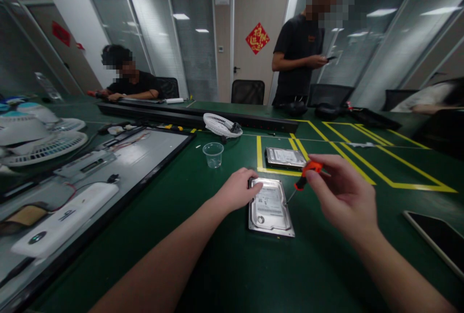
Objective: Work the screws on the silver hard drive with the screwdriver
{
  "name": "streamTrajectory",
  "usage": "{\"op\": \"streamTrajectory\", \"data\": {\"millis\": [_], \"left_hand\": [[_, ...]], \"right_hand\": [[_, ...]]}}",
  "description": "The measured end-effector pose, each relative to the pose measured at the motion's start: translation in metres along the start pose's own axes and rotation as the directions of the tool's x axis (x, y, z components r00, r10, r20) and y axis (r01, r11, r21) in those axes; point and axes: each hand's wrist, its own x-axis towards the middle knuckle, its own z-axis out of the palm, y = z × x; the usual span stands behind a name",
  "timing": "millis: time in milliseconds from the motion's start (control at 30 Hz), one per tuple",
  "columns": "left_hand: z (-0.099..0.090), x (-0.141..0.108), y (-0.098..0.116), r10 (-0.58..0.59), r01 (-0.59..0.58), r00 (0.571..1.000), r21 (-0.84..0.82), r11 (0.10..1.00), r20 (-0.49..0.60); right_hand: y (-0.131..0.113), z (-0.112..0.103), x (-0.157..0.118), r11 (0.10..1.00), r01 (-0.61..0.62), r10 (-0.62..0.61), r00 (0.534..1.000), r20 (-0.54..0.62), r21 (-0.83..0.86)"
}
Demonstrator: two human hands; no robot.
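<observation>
A silver hard drive [270, 206] lies flat on the green table in front of me. My left hand [241, 188] grips its upper left edge, the thumb on top and the fingers over the far side. In my right hand [340, 190] is a screwdriver [301, 183] with an orange and black handle, held between thumb and fingers. Its thin shaft slants down to the drive's right edge, where the tip appears to touch. Just beyond, a second hard drive [285, 157] rests inside a yellow tape outline.
A clear plastic cup [213, 154] and a white fan grille [222, 125] stand farther back. At left lies a large flat panel [145, 156] bearing a white power strip [67, 219]. A phone [437, 240] is at right. Two people [132, 83] [299, 57] are across the table.
</observation>
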Motion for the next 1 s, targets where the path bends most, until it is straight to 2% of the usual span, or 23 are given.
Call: {"op": "streamTrajectory", "data": {"millis": [167, 400, 533, 733, 1000], "left_hand": [[0.001, 0.000, -0.001, 0.000, 0.000, 1.000, 0.009, 1.000, -0.001], [0.002, 0.001, -0.002, 0.021, -0.021, 1.000, 0.020, 1.000, -0.013], [0.002, 0.001, -0.002, 0.019, -0.019, 1.000, 0.021, 1.000, -0.015], [0.002, 0.001, -0.002, 0.010, -0.010, 1.000, 0.019, 1.000, -0.013], [0.001, 0.001, -0.003, 0.000, 0.000, 1.000, 0.012, 1.000, 0.000]], "right_hand": [[0.004, 0.000, 0.003, 0.999, -0.015, 0.013, 0.998, -0.054, -0.046], [-0.007, -0.001, 0.001, 0.999, -0.031, 0.032, 0.999, -0.029, 0.013], [-0.003, 0.001, -0.001, 0.999, -0.032, 0.033, 0.999, -0.032, 0.033], [0.007, -0.001, 0.001, 0.997, 0.016, -0.018, 0.999, -0.032, -0.078], [-0.009, -0.001, 0.003, 1.000, 0.008, -0.008, 1.000, -0.013, -0.014]]}}
